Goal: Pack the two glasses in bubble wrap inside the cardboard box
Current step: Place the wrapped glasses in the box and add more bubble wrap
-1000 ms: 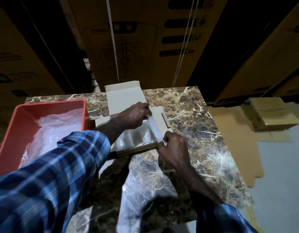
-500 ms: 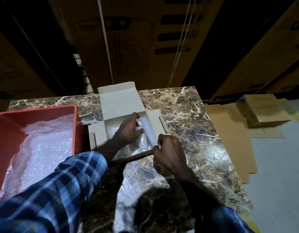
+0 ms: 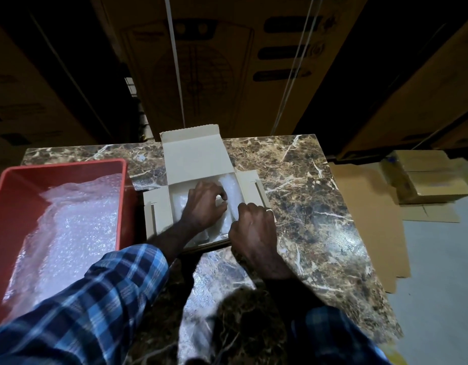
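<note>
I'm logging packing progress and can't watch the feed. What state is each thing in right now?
cardboard box: lid and side flaps open, flat on the marble table
bubble-wrapped glasses: lying inside the box
left hand: fingers curled, pressing on the wrap in the box
right hand: curled at the box's near right edge, pinching the wrap
red tray: open, holding loose bubble wrap
</note>
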The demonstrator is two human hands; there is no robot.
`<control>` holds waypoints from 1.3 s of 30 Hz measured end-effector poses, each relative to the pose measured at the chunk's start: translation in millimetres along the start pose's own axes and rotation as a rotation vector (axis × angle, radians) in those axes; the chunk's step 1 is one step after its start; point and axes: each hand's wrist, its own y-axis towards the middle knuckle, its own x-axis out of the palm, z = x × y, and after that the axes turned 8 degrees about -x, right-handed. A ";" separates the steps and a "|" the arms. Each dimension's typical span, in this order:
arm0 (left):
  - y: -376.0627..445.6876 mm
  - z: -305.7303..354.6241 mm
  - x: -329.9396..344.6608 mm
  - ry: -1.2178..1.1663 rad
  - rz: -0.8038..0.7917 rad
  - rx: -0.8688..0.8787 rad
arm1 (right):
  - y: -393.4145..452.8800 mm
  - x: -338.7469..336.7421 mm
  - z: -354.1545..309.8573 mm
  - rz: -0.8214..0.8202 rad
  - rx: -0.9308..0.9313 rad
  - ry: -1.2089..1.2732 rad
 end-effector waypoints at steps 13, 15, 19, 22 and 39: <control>8.0 10.1 -9.1 0.187 -0.203 0.059 | 9.1 11.0 8.9 -0.164 -0.084 -0.124; 13.4 16.2 -11.6 0.273 -0.242 0.048 | 13.2 11.0 9.8 -0.287 -0.109 -0.187; 25.5 25.8 -14.9 0.413 -0.300 0.058 | 18.9 14.3 11.2 -0.380 -0.136 -0.236; 30.7 28.8 -16.3 0.392 -0.296 0.063 | 22.6 12.1 12.8 -0.385 -0.110 -0.213; 54.7 36.3 -27.2 0.316 -0.597 -0.041 | 22.2 20.9 18.6 -0.304 -0.091 -0.261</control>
